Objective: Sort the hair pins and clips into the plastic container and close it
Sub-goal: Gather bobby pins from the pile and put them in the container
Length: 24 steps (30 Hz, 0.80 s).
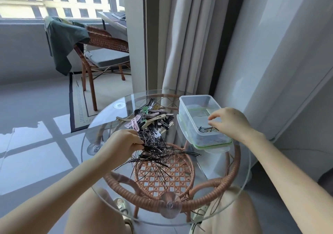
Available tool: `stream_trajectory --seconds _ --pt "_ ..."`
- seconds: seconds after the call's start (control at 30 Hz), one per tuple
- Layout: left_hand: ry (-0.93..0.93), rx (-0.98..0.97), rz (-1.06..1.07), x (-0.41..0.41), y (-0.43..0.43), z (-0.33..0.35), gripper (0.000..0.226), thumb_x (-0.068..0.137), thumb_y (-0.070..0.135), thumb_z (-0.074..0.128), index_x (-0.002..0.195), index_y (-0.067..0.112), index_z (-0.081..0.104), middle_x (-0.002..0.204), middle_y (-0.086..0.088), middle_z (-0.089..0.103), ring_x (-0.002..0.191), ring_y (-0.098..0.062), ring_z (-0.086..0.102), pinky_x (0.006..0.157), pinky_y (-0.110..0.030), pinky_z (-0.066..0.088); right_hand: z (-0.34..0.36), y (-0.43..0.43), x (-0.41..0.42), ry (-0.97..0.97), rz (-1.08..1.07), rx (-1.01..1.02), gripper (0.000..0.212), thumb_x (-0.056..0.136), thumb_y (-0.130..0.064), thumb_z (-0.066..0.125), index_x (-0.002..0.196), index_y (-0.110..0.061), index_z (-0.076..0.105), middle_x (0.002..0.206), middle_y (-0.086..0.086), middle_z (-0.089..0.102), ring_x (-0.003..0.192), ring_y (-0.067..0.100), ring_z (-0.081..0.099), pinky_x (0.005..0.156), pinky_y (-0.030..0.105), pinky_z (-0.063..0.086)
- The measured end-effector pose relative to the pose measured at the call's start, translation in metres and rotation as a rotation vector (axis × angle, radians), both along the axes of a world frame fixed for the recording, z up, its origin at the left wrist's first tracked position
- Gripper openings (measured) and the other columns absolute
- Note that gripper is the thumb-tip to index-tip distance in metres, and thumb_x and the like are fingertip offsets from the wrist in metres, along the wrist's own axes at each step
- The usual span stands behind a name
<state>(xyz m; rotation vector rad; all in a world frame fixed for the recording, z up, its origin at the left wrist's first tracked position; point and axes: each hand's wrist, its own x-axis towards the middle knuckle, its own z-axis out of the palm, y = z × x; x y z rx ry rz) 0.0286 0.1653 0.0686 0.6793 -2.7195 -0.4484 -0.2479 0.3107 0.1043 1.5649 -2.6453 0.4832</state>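
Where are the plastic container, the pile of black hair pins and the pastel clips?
plastic container (183, 105): head view, far-left wall.
black hair pins (156, 149): head view, middle of pile.
pastel clips (134, 124): head view, on a pink clip.

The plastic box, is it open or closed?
Open. The plastic box has no lid on top; the right hand reaches into it, above black pins inside.

The near compartment of the clear plastic container (201, 120) is partly hidden by the right hand (229, 122). Both forearms are cut off by the near edge.
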Motion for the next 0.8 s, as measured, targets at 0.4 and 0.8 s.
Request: stream_trajectory --seconds 0.4,0.8 --pt "0.05 -0.008 0.012 -0.042 0.01 0.07 0.016 0.079 0.017 0.069 0.092 0.011 0.075 0.074 0.003 0.067 0.063 -0.008 0.059 0.065 -0.01 0.047 0.014 0.046 0.031 0.02 0.177 -0.4 0.002 0.077 -0.021 0.072 0.076 -0.019 0.072 0.08 -0.009 0.072 0.082 0.015 0.062 0.074 0.031 0.049" --pt "-0.197 -0.102 -0.065 -0.201 0.051 0.076 0.018 0.08 0.019 0.065 0.079 0.003 0.071 0.066 -0.006 0.062 0.067 -0.025 0.055 0.07 -0.032 0.053 0.016 0.08 -0.014 -0.017 0.033 -0.408 0.002 0.077 -0.017 0.072 0.079 -0.016 0.074 0.079 -0.005 0.072 0.08 0.013 0.062 0.07 0.022 0.042"
